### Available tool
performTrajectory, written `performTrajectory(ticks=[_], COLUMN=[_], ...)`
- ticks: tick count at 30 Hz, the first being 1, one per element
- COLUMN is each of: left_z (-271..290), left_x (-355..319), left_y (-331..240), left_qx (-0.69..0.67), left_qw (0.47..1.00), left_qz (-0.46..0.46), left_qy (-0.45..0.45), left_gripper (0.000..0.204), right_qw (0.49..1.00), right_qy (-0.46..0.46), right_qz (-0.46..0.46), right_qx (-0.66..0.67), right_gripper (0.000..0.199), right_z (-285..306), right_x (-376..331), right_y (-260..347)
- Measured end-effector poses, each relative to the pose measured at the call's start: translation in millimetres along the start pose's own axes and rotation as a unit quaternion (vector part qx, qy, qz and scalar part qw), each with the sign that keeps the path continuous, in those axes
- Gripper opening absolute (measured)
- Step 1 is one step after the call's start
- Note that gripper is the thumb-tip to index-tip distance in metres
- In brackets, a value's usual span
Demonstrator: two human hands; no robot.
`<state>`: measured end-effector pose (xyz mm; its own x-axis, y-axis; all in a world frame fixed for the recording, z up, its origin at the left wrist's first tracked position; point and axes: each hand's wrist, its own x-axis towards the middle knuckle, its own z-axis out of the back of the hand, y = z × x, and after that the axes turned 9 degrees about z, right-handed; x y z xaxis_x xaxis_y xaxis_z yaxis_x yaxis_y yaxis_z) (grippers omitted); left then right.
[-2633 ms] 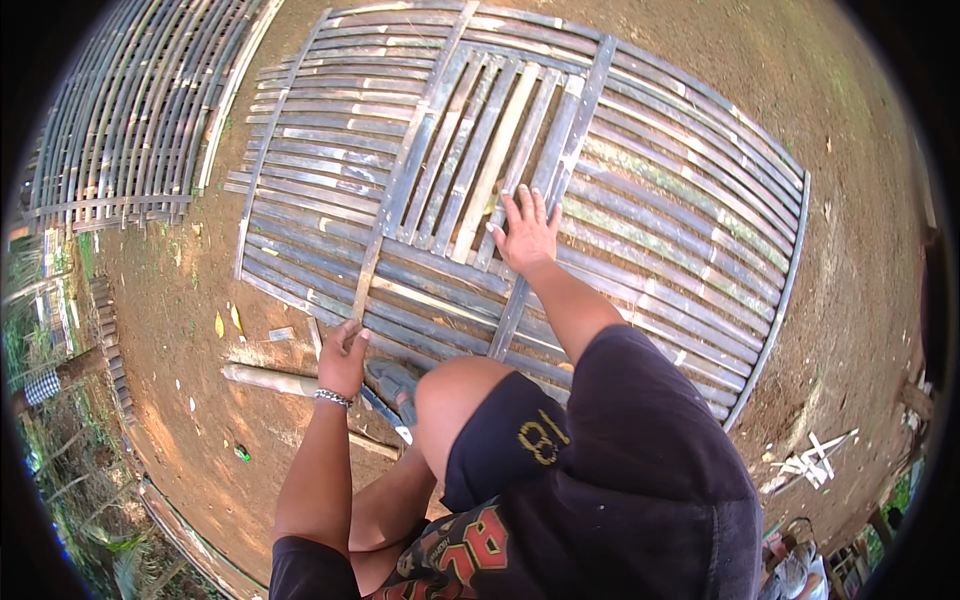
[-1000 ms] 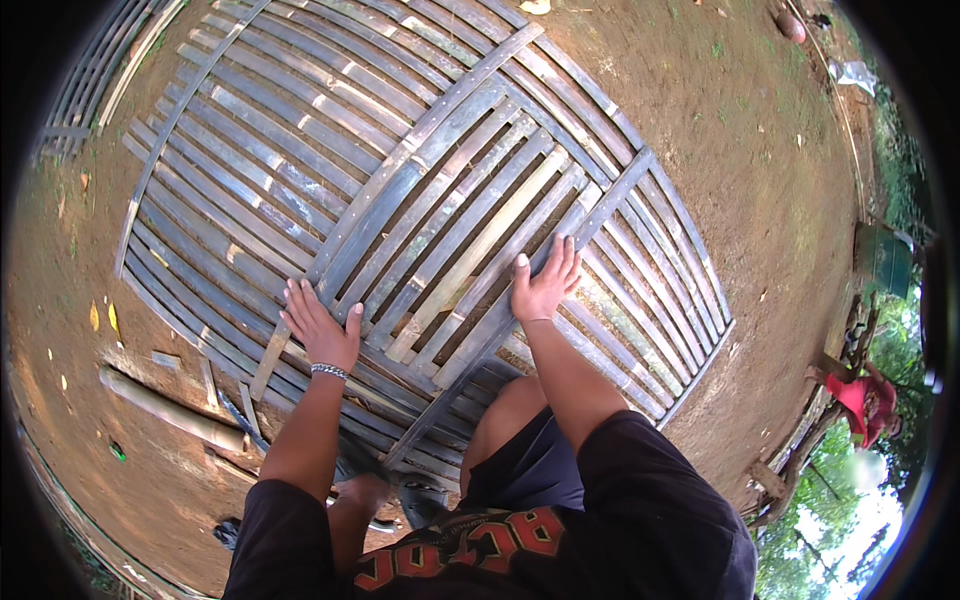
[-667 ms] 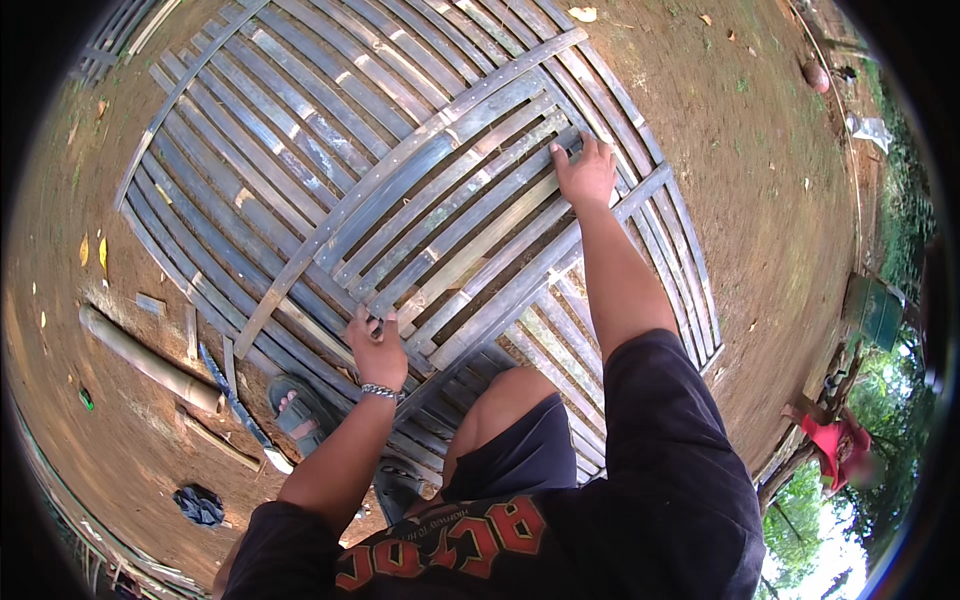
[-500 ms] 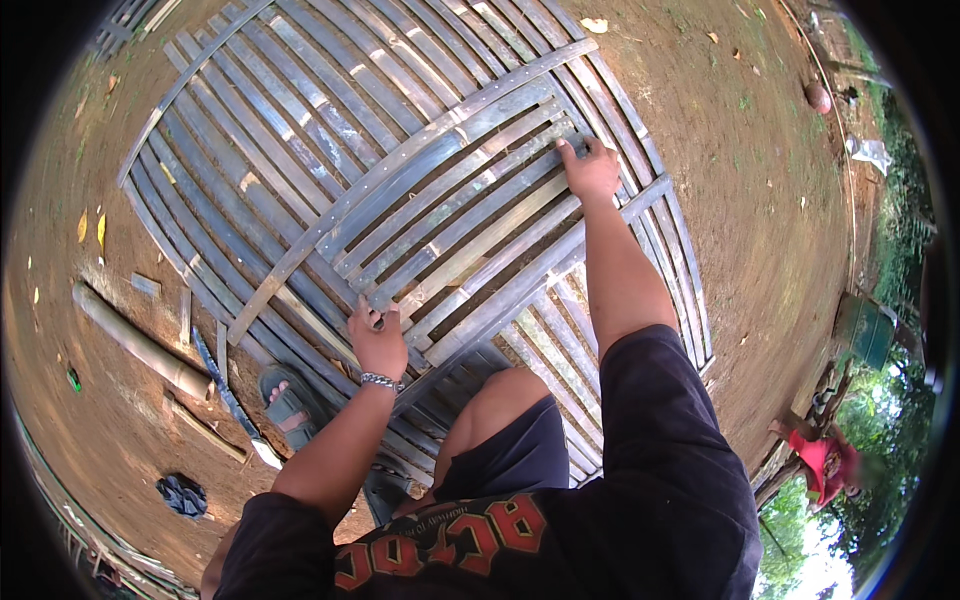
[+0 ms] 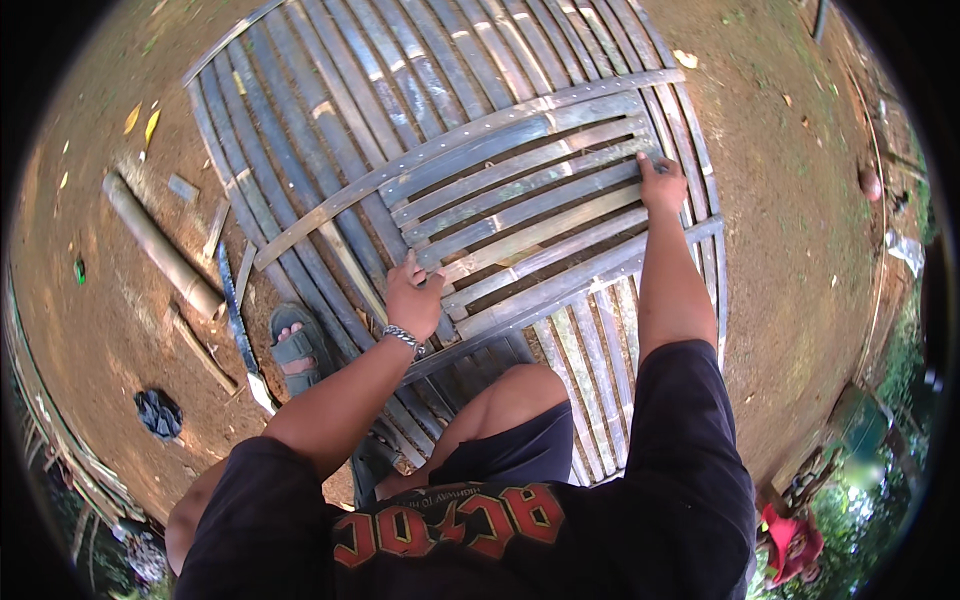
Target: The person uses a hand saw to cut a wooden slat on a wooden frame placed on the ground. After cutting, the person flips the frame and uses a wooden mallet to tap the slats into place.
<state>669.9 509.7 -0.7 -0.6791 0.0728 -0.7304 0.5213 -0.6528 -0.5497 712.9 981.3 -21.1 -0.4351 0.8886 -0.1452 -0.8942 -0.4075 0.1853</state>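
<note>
A framed panel of bamboo slats lies across the larger slatted bamboo platform. My left hand, with a chain bracelet at the wrist, is closed at the near left end of a dark bamboo slat, its fingers bent. At the far right end of the slats, my right hand is closed, thumb and fingers bent over the slat end and the frame. The fingertips' undersides are hidden. Between my hands the slats run roughly parallel, with narrow gaps. A paler slat lies just nearer to me.
On the brown soil at left are a thick bamboo pole, a long blade, short bamboo offcuts and a crumpled black thing. My sandalled foot stands beside the platform. A person in red is at the far lower right.
The view has shifted, so the platform and both hands appear farther right. My hands stay at the same slat ends, with the left fingers slightly changed in pose. The slats look unmoved.
</note>
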Motion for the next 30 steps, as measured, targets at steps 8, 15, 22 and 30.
performTrajectory(ticks=[8, 15, 22, 30], left_z=[-13, -17, -17, -10], left_x=[2, 2, -1, -5], left_y=[-1, 16, 9, 1], left_qx=[-0.047, -0.087, -0.108, -0.121], left_qw=[0.992, 0.984, 0.985, 0.986], left_qz=[0.007, -0.014, -0.028, -0.024], left_qy=[-0.118, -0.154, -0.129, -0.116], left_gripper=[0.052, 0.039, 0.039, 0.036], right_qw=[1.000, 0.998, 0.888, 0.855], right_qy=[0.008, -0.038, -0.131, 0.040], right_qz=[-0.014, -0.051, 0.437, 0.517], right_qx=[-0.013, -0.014, 0.062, -0.003], right_gripper=[0.075, 0.076, 0.078, 0.069], right_z=[-9, -3, 2, -59], right_x=[4, -19, -89, -184], right_y=[-5, 42, 221, 330])
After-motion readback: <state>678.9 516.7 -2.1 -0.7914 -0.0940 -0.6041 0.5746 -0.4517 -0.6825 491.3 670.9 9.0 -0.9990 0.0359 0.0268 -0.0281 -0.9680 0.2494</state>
